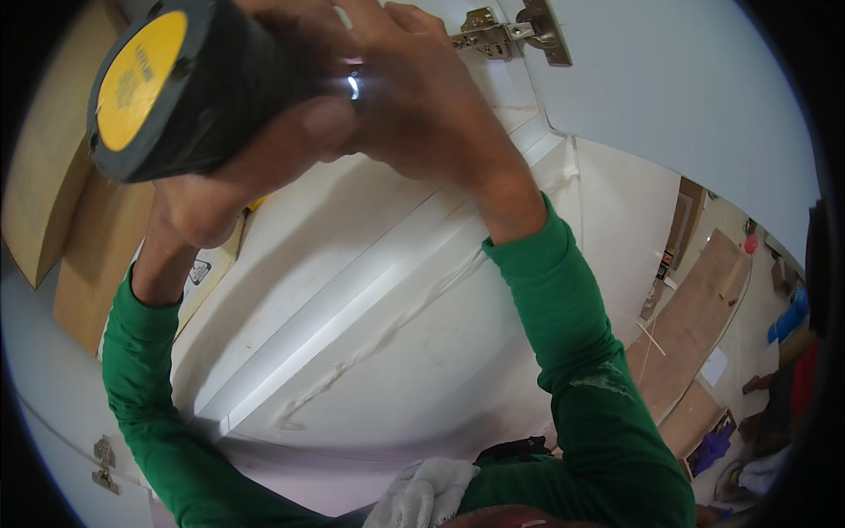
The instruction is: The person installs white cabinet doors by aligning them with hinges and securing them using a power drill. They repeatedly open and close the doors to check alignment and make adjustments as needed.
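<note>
A black cordless power tool, most likely a drill (233, 97), is raised at the upper left with the yellow label on its base toward me. My left hand (207, 198) is wrapped round it from below. My right hand (422, 106) is curled at its far end, beside a small bright light. Fingers of both hands overlap there, and the tool's tip is hidden, so I cannot tell what the right fingers hold. A metal cabinet hinge (497, 35) joins a white door (669, 79) to the cabinet, just beyond my right hand.
A white cabinet panel (422, 343) with a raised ledge lies below my arms. Another hinge (105, 465) is at the lower left, and brown boards (79, 229) are at the left. On the right floor are a long board (695, 308), scraps and part of another person (783, 387).
</note>
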Demonstrator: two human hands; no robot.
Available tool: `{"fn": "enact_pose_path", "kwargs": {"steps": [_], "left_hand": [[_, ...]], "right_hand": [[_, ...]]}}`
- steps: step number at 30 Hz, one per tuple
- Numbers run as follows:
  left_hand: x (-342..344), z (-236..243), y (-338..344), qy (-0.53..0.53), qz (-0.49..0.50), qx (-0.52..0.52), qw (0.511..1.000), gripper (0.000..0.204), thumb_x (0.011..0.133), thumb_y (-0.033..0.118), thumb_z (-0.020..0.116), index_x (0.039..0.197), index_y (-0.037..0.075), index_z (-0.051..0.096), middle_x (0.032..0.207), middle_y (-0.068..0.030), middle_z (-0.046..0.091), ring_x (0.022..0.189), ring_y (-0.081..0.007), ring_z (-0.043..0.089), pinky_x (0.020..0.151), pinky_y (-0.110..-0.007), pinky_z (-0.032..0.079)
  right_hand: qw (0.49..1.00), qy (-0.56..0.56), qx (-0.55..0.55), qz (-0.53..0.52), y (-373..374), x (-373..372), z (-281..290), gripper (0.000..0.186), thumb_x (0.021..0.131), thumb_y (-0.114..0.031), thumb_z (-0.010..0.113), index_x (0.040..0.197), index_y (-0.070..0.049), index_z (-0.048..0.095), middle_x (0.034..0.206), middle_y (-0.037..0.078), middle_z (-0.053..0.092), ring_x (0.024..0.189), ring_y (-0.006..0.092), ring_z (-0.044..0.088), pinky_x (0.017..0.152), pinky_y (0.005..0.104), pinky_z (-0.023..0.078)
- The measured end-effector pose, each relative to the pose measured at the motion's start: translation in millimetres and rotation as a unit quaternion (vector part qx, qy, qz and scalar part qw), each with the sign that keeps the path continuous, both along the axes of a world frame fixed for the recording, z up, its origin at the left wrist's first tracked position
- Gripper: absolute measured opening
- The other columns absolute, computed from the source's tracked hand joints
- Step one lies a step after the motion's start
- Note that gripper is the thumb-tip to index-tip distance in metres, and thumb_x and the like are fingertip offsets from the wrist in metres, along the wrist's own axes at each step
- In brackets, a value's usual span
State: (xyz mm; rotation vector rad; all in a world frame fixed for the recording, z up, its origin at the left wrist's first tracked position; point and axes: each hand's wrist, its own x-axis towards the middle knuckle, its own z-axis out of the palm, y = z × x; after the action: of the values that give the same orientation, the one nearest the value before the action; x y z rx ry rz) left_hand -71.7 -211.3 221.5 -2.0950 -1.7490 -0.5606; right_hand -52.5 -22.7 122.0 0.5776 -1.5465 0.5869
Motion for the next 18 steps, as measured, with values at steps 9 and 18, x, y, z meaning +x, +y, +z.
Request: {"fn": "enact_pose_path", "kwargs": {"steps": [9, 18], "left_hand": [[-8.3, -4.6, -5.2, 0.002, -0.015, 0.019, 1.000, 0.051, 0.087, 0.028, 0.074, 0.129, 0.002, 0.065, 0.109, -0.0120, 0.071, 0.107, -0.0229, 0.072, 0.100, -0.040, 0.062], [-5.4, 10.2, -11.2, 0.003, 0.032, -0.009, 0.999, 0.060, 0.089, 0.030, 0.069, 0.138, -0.001, 0.062, 0.111, -0.0143, 0.069, 0.110, -0.0258, 0.072, 0.101, -0.039, 0.061]], "right_hand": [[0.997, 0.006, 0.004, 0.078, -8.6, -13.5, -7.9, 0.095, 0.076, -0.005, 0.095, 0.153, 0.003, 0.040, 0.107, 0.021, 0.075, 0.118, 0.0444, 0.064, 0.112, 0.0553, 0.044], [0.996, 0.075, 0.039, -0.034, -8.0, -0.1, -5.0, 0.062, 0.077, -0.005, 0.094, 0.131, -0.004, 0.065, 0.134, 0.017, 0.057, 0.114, 0.0378, 0.060, 0.109, 0.0536, 0.046]]}}
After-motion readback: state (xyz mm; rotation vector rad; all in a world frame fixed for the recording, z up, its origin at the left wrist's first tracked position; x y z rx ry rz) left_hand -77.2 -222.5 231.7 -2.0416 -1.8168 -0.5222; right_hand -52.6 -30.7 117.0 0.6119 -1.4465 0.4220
